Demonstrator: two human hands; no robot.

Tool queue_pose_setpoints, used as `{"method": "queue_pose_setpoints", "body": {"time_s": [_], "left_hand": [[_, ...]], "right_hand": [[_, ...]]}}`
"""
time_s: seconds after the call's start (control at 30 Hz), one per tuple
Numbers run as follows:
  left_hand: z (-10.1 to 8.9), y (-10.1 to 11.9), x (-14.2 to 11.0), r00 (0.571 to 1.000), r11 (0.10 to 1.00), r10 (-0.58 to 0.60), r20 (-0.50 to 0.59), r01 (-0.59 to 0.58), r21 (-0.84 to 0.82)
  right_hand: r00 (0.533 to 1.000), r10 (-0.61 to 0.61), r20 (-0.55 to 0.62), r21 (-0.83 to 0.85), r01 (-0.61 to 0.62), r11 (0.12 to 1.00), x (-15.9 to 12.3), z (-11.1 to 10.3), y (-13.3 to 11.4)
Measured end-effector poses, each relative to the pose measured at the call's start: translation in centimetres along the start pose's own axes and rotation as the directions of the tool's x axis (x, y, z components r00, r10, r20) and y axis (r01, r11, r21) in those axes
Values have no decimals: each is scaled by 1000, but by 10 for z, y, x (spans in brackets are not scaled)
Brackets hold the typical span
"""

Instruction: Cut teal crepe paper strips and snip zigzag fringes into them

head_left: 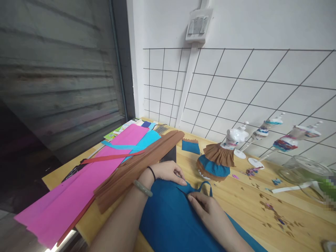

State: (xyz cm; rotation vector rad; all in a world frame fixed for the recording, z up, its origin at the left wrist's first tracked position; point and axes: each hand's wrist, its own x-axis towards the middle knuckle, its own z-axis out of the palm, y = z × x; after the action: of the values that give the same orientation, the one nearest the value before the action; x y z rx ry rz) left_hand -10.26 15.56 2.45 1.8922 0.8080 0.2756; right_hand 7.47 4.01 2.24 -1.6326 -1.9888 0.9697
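A blue sheet (168, 213) is lying across the near edge of the wooden worktop (236, 199), spreading toward the camera beneath both hands. Its surface is looking matte, smooth and thin, with soft folds bending it into a rounded bulge. Near its far edge a dark slit is running between the hands, and a narrow blue strip (206, 183) is curling up in a loop just beyond.

The left hand (168, 172), wearing a pale green bangle (143, 188) and a black band (151, 173) at the wrist, is bending its fingers over the far edge, thumb pressing on the sheet. The right hand (206, 208) is pinching the sheet beside the slit between thumb and forefinger.

To the left, a brown pleated sheet (136, 168) is lying beside a flat pink sheet (105, 175), which a red strip (112, 157) is crossing. Beyond the right hand, a glossy white dress form (237, 135) is wearing a brown pleated ruffle (220, 154) above a puffed blue layer (215, 167). Small brown scraps (273, 210) are dotting the pale wood grain.
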Motion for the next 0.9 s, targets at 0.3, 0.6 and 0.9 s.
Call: {"method": "queue_pose_setpoints", "body": {"time_s": [0.3,0.6,0.9], "left_hand": [[-12,-9,-5,999,999,-36,-33,37,37],[-11,-7,-3,999,999,12,-31,-11,32],[-11,-9,-3,998,1000,28,-52,-28,-1]], "right_hand": [[1000,-11,14,35,10,999,1,-1,-1],[999,-35,-9,67,36,997,4,0,-9],[999,-36,-30,84,39,996,5,4,-5]]}}
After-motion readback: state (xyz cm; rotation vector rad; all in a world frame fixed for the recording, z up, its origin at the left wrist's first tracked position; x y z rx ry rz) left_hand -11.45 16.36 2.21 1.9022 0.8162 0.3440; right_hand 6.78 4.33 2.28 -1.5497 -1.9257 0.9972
